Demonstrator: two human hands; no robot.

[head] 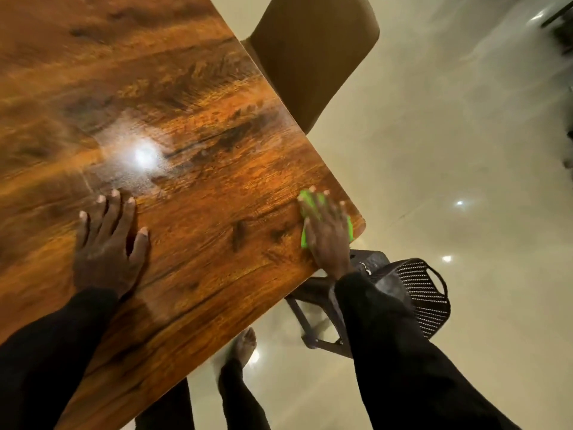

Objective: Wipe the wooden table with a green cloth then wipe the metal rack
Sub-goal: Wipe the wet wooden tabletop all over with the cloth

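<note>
The wooden table [173, 97] fills the left and middle of the view, glossy with a bright light reflection. My right hand [327, 234] lies flat on the green cloth [305, 235], pressing it onto the table's near right corner; most of the cloth is hidden under the fingers. My left hand [107, 243] rests flat on the tabletop to the left, fingers spread, holding nothing. A dark metal frame [313, 318] shows under the corner; whether it is the rack I cannot tell.
A brown padded chair [313, 57] stands against the table's right edge. A black perforated chair [418, 293] sits just below the corner by my right arm. My bare foot [245, 346] stands on the shiny pale floor [449, 150].
</note>
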